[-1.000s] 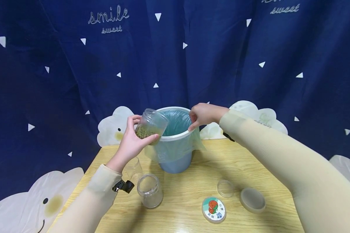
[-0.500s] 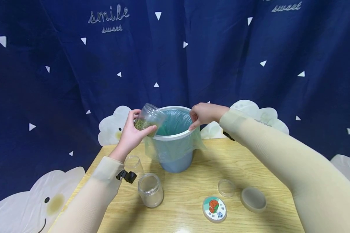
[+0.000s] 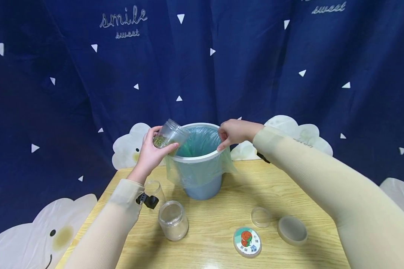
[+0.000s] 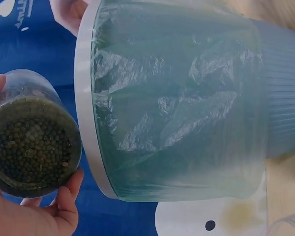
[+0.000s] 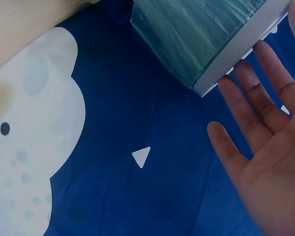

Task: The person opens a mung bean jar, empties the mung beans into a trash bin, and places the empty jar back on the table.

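My left hand [image 3: 149, 151] grips a clear jar of green mung beans [image 3: 168, 138], tilted at the bin's left rim. Its threaded neck leans up and right over the bin's opening. Through the base, the left wrist view shows the beans [image 4: 32, 152] heaped inside. The bin [image 3: 203, 191] is blue with a white rim, lined with a thin green bag [image 3: 196, 172] folded over the outside. On the bin's right side my right hand [image 3: 233, 131] holds the rim, thumb outside. Several of its fingertips [image 5: 228, 86] lie right along the rim in the right wrist view.
Left of centre on the wooden table [image 3: 215, 231] stand an open clear jar [image 3: 173, 221] and another clear container [image 3: 155, 190], partly behind my left wrist. A tomato-print lid [image 3: 247, 241], a clear disc [image 3: 260, 217] and a greyish lid [image 3: 292, 230] lie at right. A blue curtain [image 3: 202, 74] hangs behind.
My left hand has lifted the jar of beans slightly and shifted it a little left over the bin's rim. My right hand stays at the bin's right side.
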Tool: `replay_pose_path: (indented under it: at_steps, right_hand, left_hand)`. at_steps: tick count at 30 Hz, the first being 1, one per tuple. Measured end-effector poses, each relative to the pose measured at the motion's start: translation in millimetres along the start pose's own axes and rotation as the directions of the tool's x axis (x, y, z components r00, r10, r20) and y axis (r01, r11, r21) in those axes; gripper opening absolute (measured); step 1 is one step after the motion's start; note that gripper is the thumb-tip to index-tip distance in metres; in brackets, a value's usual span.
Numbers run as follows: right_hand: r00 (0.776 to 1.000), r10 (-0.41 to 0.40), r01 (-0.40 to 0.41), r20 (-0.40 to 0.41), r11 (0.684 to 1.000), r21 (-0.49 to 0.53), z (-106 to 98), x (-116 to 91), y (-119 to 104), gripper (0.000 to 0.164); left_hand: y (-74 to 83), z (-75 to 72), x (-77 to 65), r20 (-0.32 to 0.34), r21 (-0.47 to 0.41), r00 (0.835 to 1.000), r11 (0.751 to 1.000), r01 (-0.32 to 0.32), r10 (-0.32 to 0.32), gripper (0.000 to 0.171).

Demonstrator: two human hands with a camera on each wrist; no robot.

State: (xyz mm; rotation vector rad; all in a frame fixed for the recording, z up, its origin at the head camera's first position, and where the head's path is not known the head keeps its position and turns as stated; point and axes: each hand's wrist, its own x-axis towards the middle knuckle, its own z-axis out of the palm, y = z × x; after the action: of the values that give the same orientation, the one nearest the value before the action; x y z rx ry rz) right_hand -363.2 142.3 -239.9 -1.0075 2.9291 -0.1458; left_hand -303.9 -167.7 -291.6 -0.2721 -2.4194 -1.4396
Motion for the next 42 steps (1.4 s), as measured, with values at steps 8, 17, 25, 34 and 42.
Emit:
replay_pose_path:
  at_steps: [8,17,25,34,42]
  right_hand:
    - [1.000,-0.019,0.019,-0.015,1.000,0.008,0.7,-0.5,0.4,0.039]
    - [1.000,-0.017,0.017,-0.015,1.000,0.013,1.1,-0.3,0.1,0.038]
    - [0.999,-0.027,0.028,-0.029,0.999,0.020,2.6,-0.6,2.2,0.038]
    - [0.999,-0.019,0.020,-0.038,0.999,0.027,5.8,1.1,4.8,0.038]
    - [0.999,-0.022,0.023,-0.043,0.999,0.034,7.0,1.2,5.8,0.038]
  left_hand:
    - [-4.2,-0.2,-0.2,-0.014,-0.049,1.000,0.999,0.018,-0.019,0.083]
    - [-6.3,-0.2,-1.3,-0.033,-0.074,0.998,0.996,0.043,-0.045,0.083]
    - [-7.8,0.1,-1.5,-0.052,-0.067,0.998,0.997,0.039,-0.042,0.080]
    - [-10.2,-0.3,-2.4,-0.026,-0.048,0.999,0.998,0.036,-0.037,0.079]
    - [-11.0,0.1,-3.3,-0.027,-0.048,0.998,0.998,0.048,-0.049,0.080]
